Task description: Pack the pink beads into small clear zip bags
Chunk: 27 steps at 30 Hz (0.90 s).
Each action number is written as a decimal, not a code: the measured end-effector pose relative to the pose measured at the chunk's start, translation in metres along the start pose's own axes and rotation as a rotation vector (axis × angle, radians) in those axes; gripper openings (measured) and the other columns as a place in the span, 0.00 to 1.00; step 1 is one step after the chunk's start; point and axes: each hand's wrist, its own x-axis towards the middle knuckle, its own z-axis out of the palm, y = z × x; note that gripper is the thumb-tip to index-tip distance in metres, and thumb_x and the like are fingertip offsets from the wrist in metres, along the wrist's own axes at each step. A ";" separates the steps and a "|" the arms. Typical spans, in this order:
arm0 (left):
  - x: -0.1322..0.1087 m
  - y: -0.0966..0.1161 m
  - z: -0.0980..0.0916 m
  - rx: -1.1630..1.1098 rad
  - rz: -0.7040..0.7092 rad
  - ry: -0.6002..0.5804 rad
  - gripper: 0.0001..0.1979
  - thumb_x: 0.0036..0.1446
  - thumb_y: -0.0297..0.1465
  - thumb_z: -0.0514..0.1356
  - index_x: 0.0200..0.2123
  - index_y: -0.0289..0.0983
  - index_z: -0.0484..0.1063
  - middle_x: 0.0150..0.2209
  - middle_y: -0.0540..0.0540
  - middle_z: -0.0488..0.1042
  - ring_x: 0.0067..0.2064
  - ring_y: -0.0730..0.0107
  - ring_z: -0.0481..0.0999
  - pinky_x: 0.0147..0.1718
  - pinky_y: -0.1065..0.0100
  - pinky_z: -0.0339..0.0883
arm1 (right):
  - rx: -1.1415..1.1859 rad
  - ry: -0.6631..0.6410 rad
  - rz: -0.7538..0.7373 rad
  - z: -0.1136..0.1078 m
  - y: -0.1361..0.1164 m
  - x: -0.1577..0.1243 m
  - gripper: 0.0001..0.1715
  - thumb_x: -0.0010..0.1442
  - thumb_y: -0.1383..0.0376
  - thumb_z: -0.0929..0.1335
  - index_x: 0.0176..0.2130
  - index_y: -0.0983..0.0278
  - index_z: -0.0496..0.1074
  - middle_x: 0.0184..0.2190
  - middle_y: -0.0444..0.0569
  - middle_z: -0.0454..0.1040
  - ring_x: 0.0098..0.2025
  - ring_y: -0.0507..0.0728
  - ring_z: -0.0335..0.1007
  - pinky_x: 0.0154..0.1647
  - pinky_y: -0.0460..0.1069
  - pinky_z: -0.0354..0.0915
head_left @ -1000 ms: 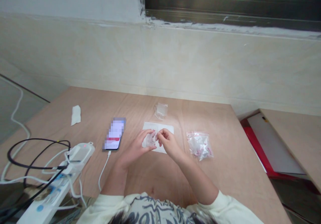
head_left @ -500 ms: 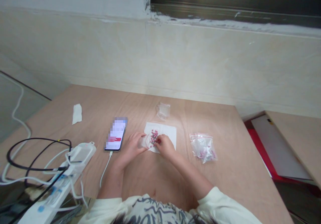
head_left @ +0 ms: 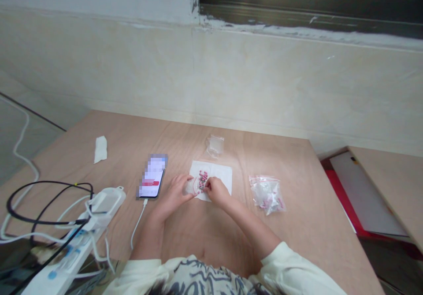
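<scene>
Several small pink and red beads (head_left: 203, 177) lie on a white sheet (head_left: 225, 176) on the table. My left hand (head_left: 179, 191) is at the sheet's left edge, thumb and fingers closed round a small clear plastic bag (head_left: 191, 186) whose opening faces the beads. At the beads' lower right is my right hand (head_left: 217, 191), its fingertips pinched together at the pile; whatever is between them is too small to make out. To the right lies a clear zip bag (head_left: 267, 194) with pink pieces inside.
A phone (head_left: 153, 177) on a charging cable lies left of my hands. Behind the sheet is another clear bag (head_left: 215, 146). A white paper piece (head_left: 101, 149) lies far left, with a power strip (head_left: 95, 215) and looped cables nearer.
</scene>
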 end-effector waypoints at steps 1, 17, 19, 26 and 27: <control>0.000 0.000 0.001 -0.003 -0.006 0.002 0.21 0.43 0.35 0.59 0.42 0.38 0.61 0.42 0.46 0.65 0.47 0.62 0.63 0.45 0.62 0.57 | 0.037 0.006 0.014 -0.002 0.000 0.000 0.01 0.46 0.71 0.65 0.23 0.66 0.66 0.24 0.49 0.69 0.27 0.52 0.63 0.27 0.44 0.54; 0.006 0.011 0.003 -0.042 -0.049 0.045 0.22 0.41 0.37 0.60 0.41 0.38 0.62 0.41 0.46 0.66 0.46 0.62 0.64 0.44 0.64 0.58 | 0.370 0.181 -0.050 -0.009 -0.001 -0.019 0.07 0.47 0.69 0.64 0.31 0.66 0.65 0.27 0.46 0.67 0.29 0.52 0.61 0.32 0.47 0.58; 0.005 0.012 0.002 -0.057 -0.063 0.046 0.22 0.41 0.36 0.60 0.42 0.38 0.62 0.41 0.46 0.66 0.46 0.62 0.64 0.45 0.64 0.57 | 0.279 0.166 -0.071 0.000 0.006 -0.024 0.07 0.46 0.70 0.65 0.31 0.65 0.65 0.28 0.47 0.66 0.32 0.53 0.61 0.34 0.48 0.57; 0.004 0.014 0.001 -0.065 -0.028 0.026 0.22 0.43 0.38 0.59 0.42 0.39 0.61 0.42 0.46 0.65 0.47 0.63 0.64 0.45 0.64 0.57 | 0.140 0.156 -0.072 0.009 0.007 -0.029 0.03 0.49 0.71 0.63 0.26 0.64 0.65 0.28 0.48 0.65 0.34 0.53 0.60 0.35 0.47 0.57; 0.004 0.014 0.002 -0.056 -0.027 0.024 0.22 0.43 0.38 0.59 0.42 0.39 0.61 0.42 0.46 0.65 0.47 0.63 0.64 0.45 0.64 0.57 | 0.145 0.168 -0.070 0.007 0.007 -0.028 0.03 0.49 0.71 0.63 0.25 0.65 0.65 0.28 0.48 0.65 0.33 0.53 0.60 0.34 0.47 0.57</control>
